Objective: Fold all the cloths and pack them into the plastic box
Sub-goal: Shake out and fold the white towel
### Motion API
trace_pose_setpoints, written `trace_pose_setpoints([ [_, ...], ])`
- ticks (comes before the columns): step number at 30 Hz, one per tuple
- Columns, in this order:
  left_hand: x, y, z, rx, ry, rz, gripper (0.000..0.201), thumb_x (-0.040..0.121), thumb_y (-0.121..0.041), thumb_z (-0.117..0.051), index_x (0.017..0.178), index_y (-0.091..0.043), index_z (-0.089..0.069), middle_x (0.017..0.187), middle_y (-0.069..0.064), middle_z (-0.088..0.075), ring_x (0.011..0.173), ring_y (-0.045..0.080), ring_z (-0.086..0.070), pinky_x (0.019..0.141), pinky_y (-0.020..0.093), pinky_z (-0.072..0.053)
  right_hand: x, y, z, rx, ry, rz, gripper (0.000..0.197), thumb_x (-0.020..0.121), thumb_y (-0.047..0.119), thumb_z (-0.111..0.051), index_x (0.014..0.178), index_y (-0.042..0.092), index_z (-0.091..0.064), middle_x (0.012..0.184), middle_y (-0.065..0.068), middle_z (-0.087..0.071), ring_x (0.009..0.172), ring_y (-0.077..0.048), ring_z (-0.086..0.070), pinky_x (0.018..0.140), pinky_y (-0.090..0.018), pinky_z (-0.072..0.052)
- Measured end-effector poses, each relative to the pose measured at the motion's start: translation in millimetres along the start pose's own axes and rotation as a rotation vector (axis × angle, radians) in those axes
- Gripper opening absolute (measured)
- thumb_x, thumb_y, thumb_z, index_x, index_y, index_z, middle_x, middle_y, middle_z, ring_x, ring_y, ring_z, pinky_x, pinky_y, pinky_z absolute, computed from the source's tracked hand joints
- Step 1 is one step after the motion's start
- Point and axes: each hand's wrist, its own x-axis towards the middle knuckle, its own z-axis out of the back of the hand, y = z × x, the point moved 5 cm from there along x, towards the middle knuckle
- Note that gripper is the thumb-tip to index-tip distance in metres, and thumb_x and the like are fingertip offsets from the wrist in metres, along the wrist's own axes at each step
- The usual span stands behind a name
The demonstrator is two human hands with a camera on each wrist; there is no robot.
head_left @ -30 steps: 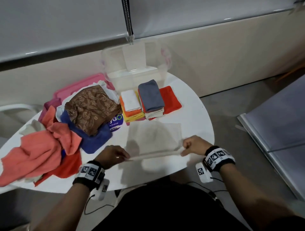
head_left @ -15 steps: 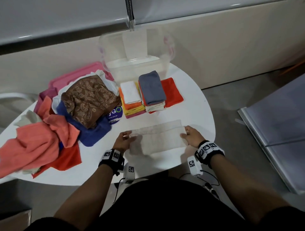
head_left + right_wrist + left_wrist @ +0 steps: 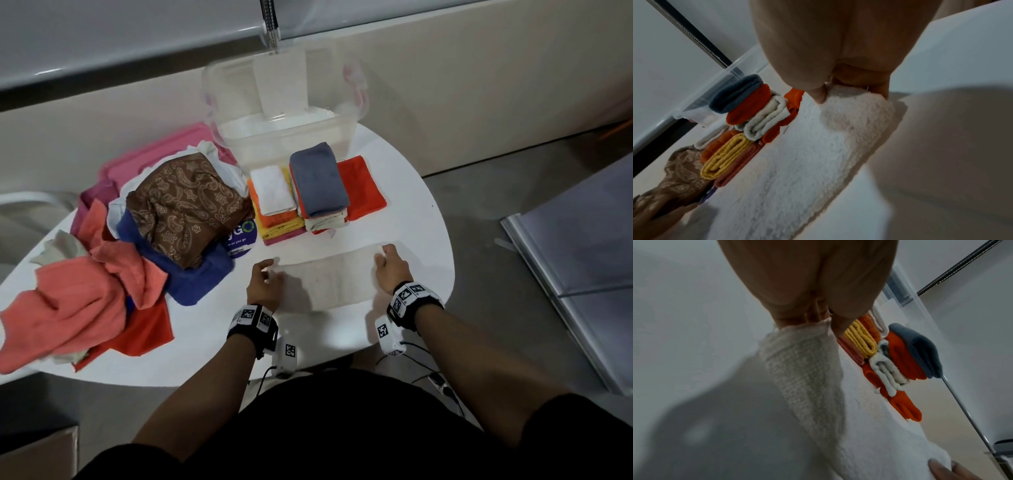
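Observation:
A white cloth (image 3: 330, 279) lies folded in half on the round white table (image 3: 411, 212) in front of me. My left hand (image 3: 265, 279) pinches its left end, and the left wrist view shows the cloth (image 3: 807, 369) gathered between thumb and fingers (image 3: 840, 324). At the cloth's right end my right hand (image 3: 388, 265) pinches the far corner; the right wrist view shows the cloth (image 3: 807, 154) held there. Two stacks of folded cloths (image 3: 298, 195) sit just beyond. The clear plastic box (image 3: 284, 102) stands behind them.
A heap of unfolded cloths fills the table's left: a brown paisley one (image 3: 185, 205), a blue one (image 3: 191, 277), salmon ones (image 3: 78, 298). A pink lid (image 3: 150, 161) lies behind the heap. A red cloth (image 3: 361, 186) lies flat right of the stacks.
Both hands carried the cloth's near edge away from me over to its far edge, folding it in half. They now hold the cloth at the far side.

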Motion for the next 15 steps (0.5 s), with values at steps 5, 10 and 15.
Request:
trace_pose_setpoints([
  [5, 0, -6, 3, 0.02, -0.098, -0.031, 0.03, 0.097, -0.027, -0.054, 0.126, -0.024, -0.053, 0.106, 0.007, -0.065, 0.093, 0.027, -0.063, 0.077, 0.029, -0.047, -1, 3, 0, 0.014, -0.032, -0.04, 0.037, 0.105, 0.025, -0.033, 0.139, 0.011, -0.038, 0.12, -0.028, -0.058, 0.11, -0.042, -0.056, 0.082, -0.035, -0.039],
  [10, -8, -9, 7, 0.021, -0.09, -0.023, 0.068, 0.084, -0.037, -0.073, 0.141, -0.02, -0.04, 0.114, -0.003, -0.058, 0.097, 0.018, -0.06, 0.085, 0.031, -0.048, -10, 3, 5, 0.045, -0.138, -0.026, 0.03, 0.103, 0.024, -0.037, 0.131, 0.012, -0.038, 0.114, -0.021, -0.06, 0.103, -0.04, -0.06, 0.079, -0.038, -0.044],
  [15, -14, 9, 9, 0.106, -0.046, -0.044, 0.058, 0.087, -0.022, -0.068, 0.14, -0.019, -0.043, 0.13, 0.01, -0.052, 0.111, 0.03, -0.057, 0.093, 0.044, -0.051, -30, 19, 14, -0.304, -0.341, 0.341, 0.031, 0.089, 0.016, -0.059, 0.119, 0.015, -0.053, 0.112, -0.011, -0.054, 0.098, -0.031, -0.056, 0.084, -0.042, -0.046],
])
